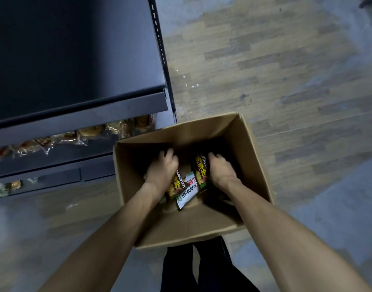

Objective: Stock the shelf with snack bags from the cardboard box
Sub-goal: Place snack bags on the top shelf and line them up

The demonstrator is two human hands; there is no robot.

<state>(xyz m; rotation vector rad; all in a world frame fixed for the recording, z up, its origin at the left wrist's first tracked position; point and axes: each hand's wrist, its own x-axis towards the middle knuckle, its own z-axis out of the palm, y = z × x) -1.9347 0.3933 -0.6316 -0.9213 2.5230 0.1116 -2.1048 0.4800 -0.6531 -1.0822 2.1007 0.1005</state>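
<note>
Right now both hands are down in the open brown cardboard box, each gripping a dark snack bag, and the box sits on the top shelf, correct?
Not quite. The head view shows the open brown cardboard box sitting on the wood-pattern floor beside the dark metal shelf unit, not on the top shelf. The rest holds: the left hand and right hand are inside it, each gripping a dark snack bag.

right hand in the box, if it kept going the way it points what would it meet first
Probably the far wall of the cardboard box; the right hand, gripping a snack bag, points that way. Depth is unclear.
</note>
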